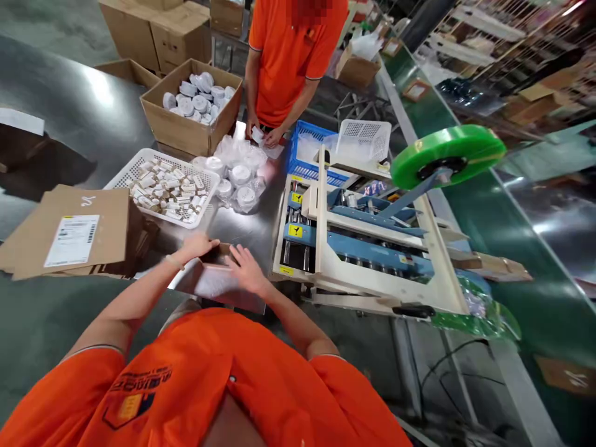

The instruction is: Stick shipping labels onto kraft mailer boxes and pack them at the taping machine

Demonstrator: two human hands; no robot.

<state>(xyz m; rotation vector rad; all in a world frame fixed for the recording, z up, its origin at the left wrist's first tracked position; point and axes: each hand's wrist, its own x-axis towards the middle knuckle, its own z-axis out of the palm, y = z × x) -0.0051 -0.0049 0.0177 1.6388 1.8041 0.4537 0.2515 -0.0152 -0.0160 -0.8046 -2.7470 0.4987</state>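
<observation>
Both hands are at a small brown cardboard box (pixel 220 252) at the near edge of the metal table. My left hand (pixel 198 246) is on its left side with the fingers curled at the edge. On the right, my right hand (pixel 248 268) has its fingers spread and stretched out against the box. Its contents are hidden from me. Just beyond lies a white basket (pixel 208 202) full of small white-and-brown pieces. Bagged round white items (pixel 241 176) lie to the right of that basket.
Flattened cartons (pixel 112 214), one with a label, lie at left. Behind the basket stands a cardboard carton (pixel 174 129) of round white items. A taping machine (pixel 372 273) with a green tape roll (pixel 447 155) is at right. Across the table stands a co-worker (pixel 291 74) handling something small and white.
</observation>
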